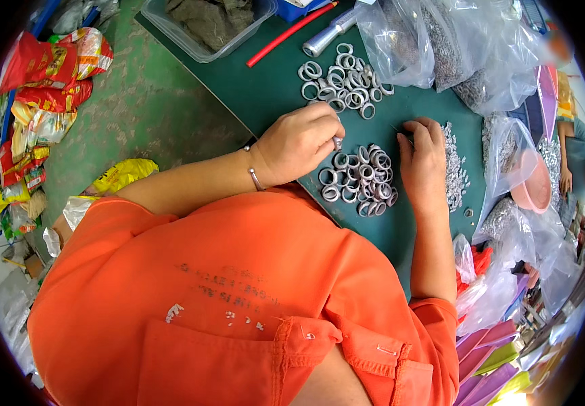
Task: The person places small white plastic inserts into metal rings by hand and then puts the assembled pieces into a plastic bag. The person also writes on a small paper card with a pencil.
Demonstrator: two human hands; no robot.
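Observation:
My left hand point(299, 141) is closed, its thumb and fingers pinching a small silver metal ring point(337, 143) over the green tabletop point(434, 108). Just below it lies a heap of grey metal rings point(363, 177). Farther off, past my left fingers, a second pile of similar rings point(353, 84) is spread out. My right hand point(424, 159) is at the right of the near heap with bent fingers pinched together; a thin dark sliver shows at the fingertips, too small to name. Beside that hand lies a scatter of tiny clear or silvery pieces point(455, 169).
Clear plastic bags of small grey parts point(448, 54) crowd the far right. A pink bowl point(531, 181) sits among more bags. At the back are a red rod point(291, 34), a silver metal cylinder point(330, 32) and a plastic tub point(221, 47). Another person's arm point(564, 159) shows right.

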